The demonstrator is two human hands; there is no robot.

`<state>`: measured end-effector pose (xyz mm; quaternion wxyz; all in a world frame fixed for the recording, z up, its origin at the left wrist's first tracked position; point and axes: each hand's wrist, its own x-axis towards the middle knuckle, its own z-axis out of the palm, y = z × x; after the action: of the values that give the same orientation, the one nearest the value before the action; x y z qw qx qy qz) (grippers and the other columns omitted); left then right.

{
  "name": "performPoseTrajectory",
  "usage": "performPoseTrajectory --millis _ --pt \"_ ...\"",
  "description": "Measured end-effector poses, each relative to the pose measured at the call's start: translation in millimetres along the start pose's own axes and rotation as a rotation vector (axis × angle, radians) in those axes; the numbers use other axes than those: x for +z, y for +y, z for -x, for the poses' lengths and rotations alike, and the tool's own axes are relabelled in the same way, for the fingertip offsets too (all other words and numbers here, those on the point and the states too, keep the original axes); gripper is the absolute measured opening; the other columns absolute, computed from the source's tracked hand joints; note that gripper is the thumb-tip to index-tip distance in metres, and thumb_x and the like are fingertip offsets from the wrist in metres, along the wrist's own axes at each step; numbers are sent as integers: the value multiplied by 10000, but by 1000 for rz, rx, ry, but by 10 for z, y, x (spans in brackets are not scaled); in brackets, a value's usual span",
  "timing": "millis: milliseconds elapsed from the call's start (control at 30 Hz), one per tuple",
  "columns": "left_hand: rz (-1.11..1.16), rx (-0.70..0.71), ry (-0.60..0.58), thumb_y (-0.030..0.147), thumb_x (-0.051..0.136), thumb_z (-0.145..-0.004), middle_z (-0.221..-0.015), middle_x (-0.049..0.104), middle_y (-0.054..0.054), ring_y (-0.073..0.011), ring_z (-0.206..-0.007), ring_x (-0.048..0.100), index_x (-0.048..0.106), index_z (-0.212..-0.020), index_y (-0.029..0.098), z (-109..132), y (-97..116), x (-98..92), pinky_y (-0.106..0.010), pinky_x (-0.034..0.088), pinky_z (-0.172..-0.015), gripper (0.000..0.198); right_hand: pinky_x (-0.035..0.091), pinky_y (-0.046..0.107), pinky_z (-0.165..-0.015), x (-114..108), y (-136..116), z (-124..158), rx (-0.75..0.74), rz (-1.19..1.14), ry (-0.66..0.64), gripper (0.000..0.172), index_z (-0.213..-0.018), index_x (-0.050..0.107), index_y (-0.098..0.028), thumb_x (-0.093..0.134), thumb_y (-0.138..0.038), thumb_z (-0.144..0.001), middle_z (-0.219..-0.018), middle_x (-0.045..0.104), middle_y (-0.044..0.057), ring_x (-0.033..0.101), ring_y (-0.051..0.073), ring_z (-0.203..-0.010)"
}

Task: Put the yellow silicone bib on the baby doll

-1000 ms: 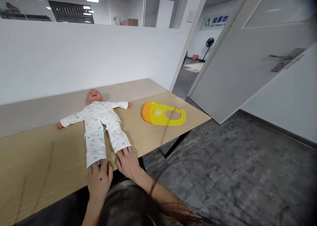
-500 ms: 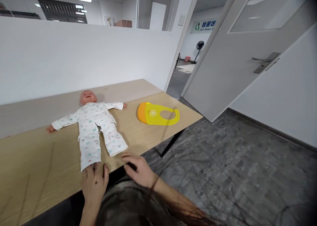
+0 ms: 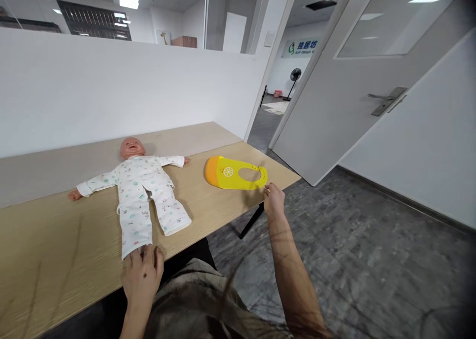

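Note:
A baby doll lies on its back on the table, arms spread, in a white patterned top and trousers. At the cuff of the trouser leg on the left, my left hand rests with its fingers apart, touching the cloth. A yellow bib with an orange pocket lies flat to the right of the doll. My right hand is at the bib's neck end, its fingers curled closed. Whether they grip the bib's edge is hidden.
A white partition wall stands behind the table. To the right, an open grey door leans across the view beside the doorway, with a standing fan beyond it. A black table leg reaches the dark floor.
My right hand has moved from beside the trouser leg, rightwards and away from me, to the bib's neck end, and its fingers have curled. My left hand stays at the cuff.

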<state>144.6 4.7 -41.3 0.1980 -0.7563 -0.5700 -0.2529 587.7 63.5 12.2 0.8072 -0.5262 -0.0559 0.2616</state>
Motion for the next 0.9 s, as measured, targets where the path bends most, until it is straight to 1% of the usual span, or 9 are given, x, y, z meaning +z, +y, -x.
performPoseTrajectory --millis 67,167,300,467,533,633,733,833,900 --pt "-52 8 -2 346 484 -966 -831 589 -125 -290 -844 532 701 -886 185 -3 -3 0 -363 420 -690 282 452 135 -608 -21 14 8 54 -3 24 116 -758 457 -178 513 -80 -731 -711 528 -43 522 58 -615" --pt "-114 38 32 356 516 -966 -826 581 -133 -292 -825 532 716 -892 158 -6 -15 12 -356 426 -669 291 535 202 -646 19 34 -14 220 -13 53 75 -806 468 -182 449 -116 -776 -786 606 19 632 113 -695" --pt "-124 56 63 333 544 -960 -831 583 -132 -289 -839 547 723 -903 147 -15 -3 0 -349 440 -679 264 564 217 -640 156 163 14 318 -88 -40 69 -835 469 -195 438 -153 -791 -854 649 54 674 134 -751" --pt "-113 29 66 310 525 -974 -845 610 -130 -281 -827 581 724 -922 149 -26 42 -44 -343 428 -631 261 557 169 -688 373 459 115 283 -158 -102 98 -831 463 -206 486 -139 -764 -817 618 -5 637 86 -705" --pt "-101 24 63 302 522 -976 -845 623 -127 -279 -830 599 722 -926 150 -23 46 -41 -346 447 -638 257 547 159 -673 473 523 101 284 -163 -116 112 -840 471 -206 496 -135 -757 -779 600 -30 612 77 -660" --pt "-55 46 83 270 550 -964 -848 670 -115 -275 -820 633 707 -929 146 -9 37 -5 -367 502 -689 203 528 155 -633 628 537 17 313 -178 -109 111 -853 497 -201 456 -132 -776 -759 602 -37 597 79 -634" --pt "58 73 174 180 567 -947 -917 740 -110 -263 -862 688 692 -979 134 16 28 31 -393 554 -809 137 534 177 -653 768 512 -91 324 -180 -116 123 -859 517 -203 414 -153 -815 -782 623 -18 624 97 -687" --pt "229 54 246 128 548 -947 -1006 774 -105 -244 -938 729 688 -1061 148 59 14 12 -400 573 -907 182 542 226 -690 877 501 -184 311 -140 -170 133 -848 534 -209 401 -207 -856 -814 645 21 632 127 -726" --pt "359 22 272 123 538 -948 -1022 784 -92 -227 -937 748 694 -1087 174 100 -19 -32 -378 594 -887 215 538 246 -701 935 498 -226 294 -136 -179 180 -854 546 -211 373 -246 -892 -831 650 37 632 136 -746"
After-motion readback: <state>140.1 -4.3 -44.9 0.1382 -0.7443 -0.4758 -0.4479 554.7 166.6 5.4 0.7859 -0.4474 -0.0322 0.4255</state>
